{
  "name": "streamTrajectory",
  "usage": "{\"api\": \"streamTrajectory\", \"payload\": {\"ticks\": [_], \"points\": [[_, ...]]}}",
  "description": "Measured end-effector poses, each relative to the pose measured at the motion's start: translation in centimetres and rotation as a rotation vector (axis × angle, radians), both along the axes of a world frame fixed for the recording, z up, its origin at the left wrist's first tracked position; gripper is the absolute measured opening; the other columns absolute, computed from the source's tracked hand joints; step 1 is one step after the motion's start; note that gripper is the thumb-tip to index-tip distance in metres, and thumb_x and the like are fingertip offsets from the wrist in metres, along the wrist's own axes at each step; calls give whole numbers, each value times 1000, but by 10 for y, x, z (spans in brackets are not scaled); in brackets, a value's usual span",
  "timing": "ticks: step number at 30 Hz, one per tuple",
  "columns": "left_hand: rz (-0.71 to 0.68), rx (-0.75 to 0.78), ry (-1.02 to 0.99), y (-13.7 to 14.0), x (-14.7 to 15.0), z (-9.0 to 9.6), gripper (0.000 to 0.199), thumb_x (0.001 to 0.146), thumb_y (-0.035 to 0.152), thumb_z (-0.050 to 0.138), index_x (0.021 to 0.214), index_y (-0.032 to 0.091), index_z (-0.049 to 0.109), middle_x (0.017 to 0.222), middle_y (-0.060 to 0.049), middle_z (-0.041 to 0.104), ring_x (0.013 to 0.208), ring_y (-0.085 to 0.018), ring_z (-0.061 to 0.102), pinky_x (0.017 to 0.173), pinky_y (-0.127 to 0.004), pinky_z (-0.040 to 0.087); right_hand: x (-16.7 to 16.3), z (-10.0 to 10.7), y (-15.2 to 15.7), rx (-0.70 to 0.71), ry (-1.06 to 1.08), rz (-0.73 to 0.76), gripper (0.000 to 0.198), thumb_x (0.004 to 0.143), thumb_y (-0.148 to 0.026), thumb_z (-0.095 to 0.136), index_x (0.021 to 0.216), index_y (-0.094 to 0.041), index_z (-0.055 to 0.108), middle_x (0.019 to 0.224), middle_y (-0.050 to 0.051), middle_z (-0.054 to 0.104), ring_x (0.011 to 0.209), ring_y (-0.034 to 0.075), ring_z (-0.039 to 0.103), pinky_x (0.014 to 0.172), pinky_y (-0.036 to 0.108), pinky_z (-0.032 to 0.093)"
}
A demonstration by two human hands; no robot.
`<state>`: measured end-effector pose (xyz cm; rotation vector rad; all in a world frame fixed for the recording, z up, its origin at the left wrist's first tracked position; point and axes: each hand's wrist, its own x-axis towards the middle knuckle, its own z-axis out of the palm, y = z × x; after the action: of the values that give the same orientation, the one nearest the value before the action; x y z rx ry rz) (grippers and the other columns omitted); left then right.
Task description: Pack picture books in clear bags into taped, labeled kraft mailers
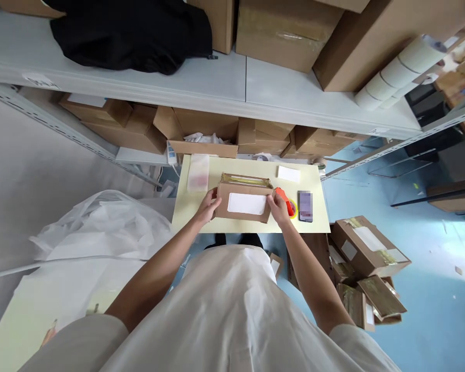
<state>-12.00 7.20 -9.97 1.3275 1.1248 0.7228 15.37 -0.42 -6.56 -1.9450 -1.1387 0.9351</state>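
Note:
A small brown cardboard box (pixel 243 216) is held between my two hands over the pale yellow table (pixel 182 222). A white label (pixel 247 203) covers much of the side facing me, and shiny tape (pixel 246 180) runs along its far face. My left hand (pixel 208 206) grips the left end, thumb on the near side. At the right end, my right hand (pixel 279 207) closes on the corner with its thumb near the label; its other fingers are partly hidden. Just beyond that hand lies an orange-red tape dispenser (pixel 282 194) with a yellow-edged roll (pixel 293 207).
A phone (pixel 305 206), a white card or small box (pixel 289 173) and a translucent pouch (pixel 198 173) lie on the table. Shelves (pixel 217 85) with cardboard boxes stand behind it. Taped boxes (pixel 372 243) are piled on the floor at right; white plastic sheeting (pixel 104 227) lies at left.

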Motion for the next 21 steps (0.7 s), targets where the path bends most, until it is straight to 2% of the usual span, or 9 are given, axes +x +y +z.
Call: {"api": "streamTrajectory", "payload": {"ticks": [2,5,9,11,14,16,18,21], "points": [[41,-105,-88,1,6,-3,74,77,71,45,125,15,52,126,-16,59,118,-28,55,90,-38,50,-1,2,8,-85,-62,-69,49,87,-55,39,114,-17,56,109,12,66,98,23,62,83,34,49],[96,-237,-112,2,14,-13,69,80,69,39,118,15,58,126,-15,60,120,-28,54,88,-39,50,-7,-7,20,-214,-93,-160,54,85,-54,40,121,-15,51,112,15,64,100,25,62,83,36,49],[63,-267,-82,5,18,-18,65,80,62,47,126,16,55,130,-13,59,123,-28,53,95,-39,46,-12,-20,28,-303,-29,-91,60,79,-53,54,124,-14,51,117,16,62,105,26,61,85,38,49],[-4,-250,-64,3,14,-16,68,76,58,57,130,16,53,130,-13,60,121,-28,54,98,-39,44,-11,-24,24,-273,-23,-45,69,75,-51,60,132,-13,46,128,18,56,113,26,58,91,37,47],[-84,-166,55,-8,2,-16,79,66,50,72,134,18,49,136,-13,55,125,-30,51,104,-42,40,-7,-36,3,-145,-45,4,80,74,-54,61,140,-15,38,142,18,44,124,27,50,98,39,44],[-81,-108,202,-19,-8,-19,88,56,44,79,135,19,47,142,-13,48,131,-33,44,108,-44,35,-4,-49,-19,-83,-27,20,81,75,-57,60,142,-18,36,144,17,41,127,29,47,100,42,43],[-84,-73,291,-31,-16,-25,93,51,37,82,135,17,47,142,-14,47,131,-34,43,109,-45,34,-5,-63,-40,-86,-1,31,84,71,-56,63,142,-19,36,142,17,43,129,30,45,101,46,42],[-98,-45,296,-44,-22,-33,79,54,27,76,129,19,53,131,-11,59,120,-31,55,104,-42,40,-13,-81,-57,-94,15,67,85,64,-47,71,139,-21,39,139,16,49,130,31,44,100,49,41]]}}
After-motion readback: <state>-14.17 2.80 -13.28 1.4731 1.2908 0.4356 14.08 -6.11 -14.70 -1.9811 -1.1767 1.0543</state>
